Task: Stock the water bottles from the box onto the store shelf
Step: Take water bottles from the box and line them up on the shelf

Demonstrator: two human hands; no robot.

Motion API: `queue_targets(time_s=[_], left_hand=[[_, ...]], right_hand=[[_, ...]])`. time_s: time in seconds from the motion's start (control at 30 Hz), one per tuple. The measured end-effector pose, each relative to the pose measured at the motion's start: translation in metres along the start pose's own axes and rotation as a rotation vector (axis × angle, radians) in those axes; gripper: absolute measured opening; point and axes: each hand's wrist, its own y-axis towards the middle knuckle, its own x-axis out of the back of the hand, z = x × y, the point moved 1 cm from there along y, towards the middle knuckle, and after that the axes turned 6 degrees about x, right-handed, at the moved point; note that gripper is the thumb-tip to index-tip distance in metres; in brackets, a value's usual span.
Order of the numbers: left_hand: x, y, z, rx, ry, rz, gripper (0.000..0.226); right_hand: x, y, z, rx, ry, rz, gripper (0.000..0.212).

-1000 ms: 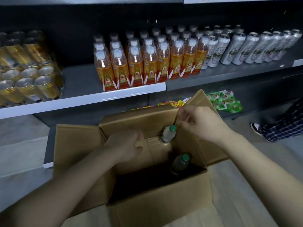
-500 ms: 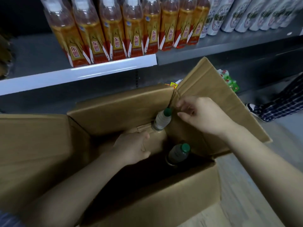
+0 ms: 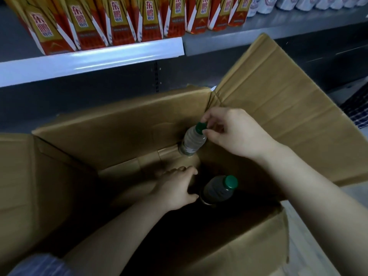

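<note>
While the open cardboard box (image 3: 123,136) stands below the store shelf (image 3: 89,62), both hands reach down into it. The right hand (image 3: 237,134) pinches the green cap (image 3: 200,126) of the far water bottle (image 3: 192,141) between thumb and fingertips; this bottle stands upright against the far wall of the box, near its far right corner. The left hand (image 3: 175,188) lies lower in the box with its fingers extended and only slightly bent, resting on a cardboard insert (image 3: 139,166) on the box floor; it holds nothing. Its thumb lies just beside the near water bottle (image 3: 218,191), though whether it touches cannot be told. That second bottle, also green-capped, stands in the dark interior nearer the viewer, apart from the first. The box flaps are folded outward: a wide one at right (image 3: 278,108) and another at left (image 3: 39,176). On the shelf above, a row of orange drink bottles (image 3: 119,22) with red-and-gold labels stands at the front edge, and pale cans (image 3: 278,3) stand to their right. A checked fabric (image 3: 356,108) shows at the right edge.
</note>
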Motion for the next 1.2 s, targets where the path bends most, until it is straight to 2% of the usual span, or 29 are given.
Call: queue_targets(time_s=[0.23, 0.5, 0.77, 0.97, 1.2], left_hand=[[-0.036, 0.026, -0.013, -0.111, -0.149, 0.031, 0.065], [-0.061, 0.047, -0.014, -0.119, -0.177, 0.038, 0.072], [-0.063, 0.051, -0.021, -0.130, -0.204, 0.113, 0.079], [-0.061, 0.052, -0.026, -0.156, -0.216, 0.089, 0.073], [-0.059, 0.049, -0.021, -0.127, -0.267, 0.114, 0.080]], right_hand=[[-0.007, 0.012, -0.010, -0.003, 0.001, -0.013, 0.024], [-0.010, 0.019, -0.014, 0.001, -0.013, -0.022, 0.023], [-0.010, 0.017, -0.014, -0.015, -0.026, -0.022, 0.023], [-0.007, 0.012, -0.013, -0.029, -0.026, -0.029, 0.024], [-0.003, 0.006, -0.012, -0.021, -0.029, -0.071, 0.023]])
